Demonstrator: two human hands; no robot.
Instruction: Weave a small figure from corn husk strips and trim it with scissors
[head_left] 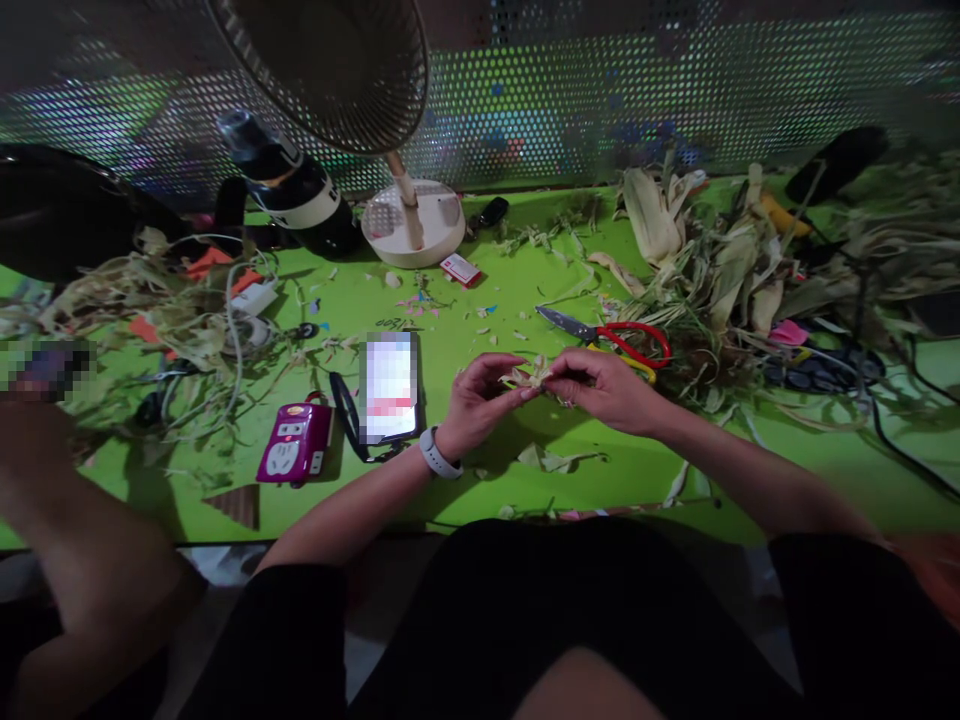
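Both of my hands meet over the green table, pinching a small piece of dried corn husk point(534, 374) between them. My left hand point(484, 398), with a pale watch on the wrist, grips it from the left, its thumb and fingers closed on the piece. From the right, my right hand point(598, 388) pinches its other side with the fingertips. The folded husk is pale and frayed, partly hidden by the fingers. Just behind my right hand lie red-handled scissors point(637, 335), with yellow handles point(626, 358) beneath. A loose husk scrap point(559, 460) rests on the table in front.
A phone point(388, 388) and purple power adapter point(295, 443) lie left of my hands. Behind stand a fan point(412, 225) and dark bottle point(304, 190). Husk piles point(720, 270) cover the right, with cables. Another person's arm point(75, 520) reaches in at far left.
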